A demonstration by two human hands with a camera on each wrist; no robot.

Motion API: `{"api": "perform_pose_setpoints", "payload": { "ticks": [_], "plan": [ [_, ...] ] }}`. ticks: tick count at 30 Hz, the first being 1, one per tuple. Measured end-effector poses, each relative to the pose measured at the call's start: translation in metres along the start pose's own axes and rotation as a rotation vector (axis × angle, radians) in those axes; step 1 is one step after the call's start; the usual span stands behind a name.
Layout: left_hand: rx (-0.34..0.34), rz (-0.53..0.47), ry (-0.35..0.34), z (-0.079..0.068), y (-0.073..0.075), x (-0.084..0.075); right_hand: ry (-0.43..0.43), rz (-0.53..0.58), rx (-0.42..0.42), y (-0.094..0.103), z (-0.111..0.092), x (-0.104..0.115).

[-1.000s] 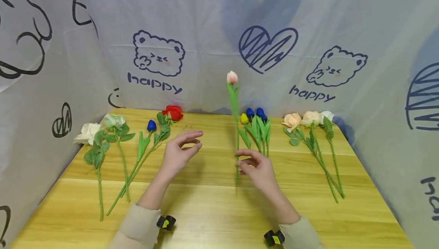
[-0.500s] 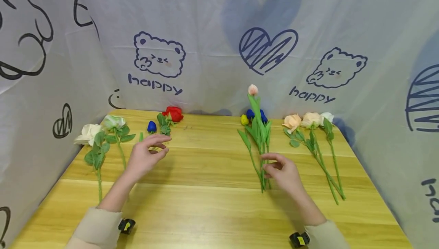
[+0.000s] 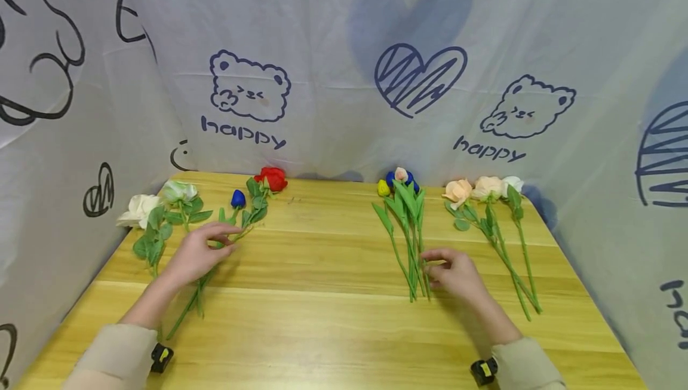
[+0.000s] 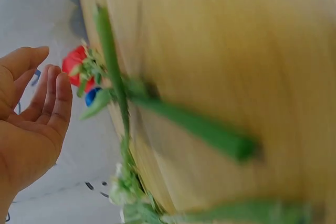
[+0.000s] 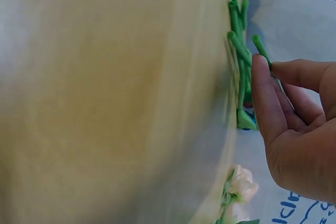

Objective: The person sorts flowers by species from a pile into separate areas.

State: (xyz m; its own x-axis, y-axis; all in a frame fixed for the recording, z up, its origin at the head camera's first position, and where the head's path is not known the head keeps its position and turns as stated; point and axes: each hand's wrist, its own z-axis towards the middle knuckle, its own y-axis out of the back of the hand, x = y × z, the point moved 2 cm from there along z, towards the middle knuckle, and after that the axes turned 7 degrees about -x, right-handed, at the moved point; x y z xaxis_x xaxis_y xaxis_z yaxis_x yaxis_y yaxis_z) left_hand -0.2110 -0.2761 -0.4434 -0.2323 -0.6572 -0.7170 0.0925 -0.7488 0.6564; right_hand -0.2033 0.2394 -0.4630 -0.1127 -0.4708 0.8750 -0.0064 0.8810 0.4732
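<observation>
My right hand (image 3: pixel 457 276) pinches a green stem between thumb and forefinger, which shows well in the right wrist view. That stem appears to belong to the pink tulip (image 3: pixel 401 175), lying over the blue tulips (image 3: pixel 390 179) beside a yellow tulip (image 3: pixel 383 187). My left hand (image 3: pixel 199 252) hovers over the crossed stems of a single blue tulip (image 3: pixel 238 199) and a red rose (image 3: pixel 273 178). In the left wrist view its thumb and fingers stand apart with nothing between them.
A white rose (image 3: pixel 141 211) and a greenish-white rose (image 3: pixel 180 190) lie at the left of the wooden table (image 3: pixel 322 330). Peach roses (image 3: pixel 488 186) and a white flower (image 3: pixel 512 183) lie at the right. A printed cloth (image 3: pixel 328 67) hangs behind.
My right hand has carried the pink tulip rightward and lowered it onto the blue tulips. My left hand has moved left and down, over the stems of the blue tulip and red rose.
</observation>
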Motion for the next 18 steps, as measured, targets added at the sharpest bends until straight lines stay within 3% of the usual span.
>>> {"api": "perform_pose_setpoints", "payload": {
  "ticks": [11, 18],
  "plan": [
    [0.113, 0.061, 0.109, -0.002, 0.009, 0.022, -0.018, -0.039, 0.036, -0.010, 0.001, 0.000],
    [0.152, 0.098, 0.114, -0.003, 0.006, 0.027, -0.022, -0.042, 0.042, -0.012, 0.002, -0.002]
  ]
}}
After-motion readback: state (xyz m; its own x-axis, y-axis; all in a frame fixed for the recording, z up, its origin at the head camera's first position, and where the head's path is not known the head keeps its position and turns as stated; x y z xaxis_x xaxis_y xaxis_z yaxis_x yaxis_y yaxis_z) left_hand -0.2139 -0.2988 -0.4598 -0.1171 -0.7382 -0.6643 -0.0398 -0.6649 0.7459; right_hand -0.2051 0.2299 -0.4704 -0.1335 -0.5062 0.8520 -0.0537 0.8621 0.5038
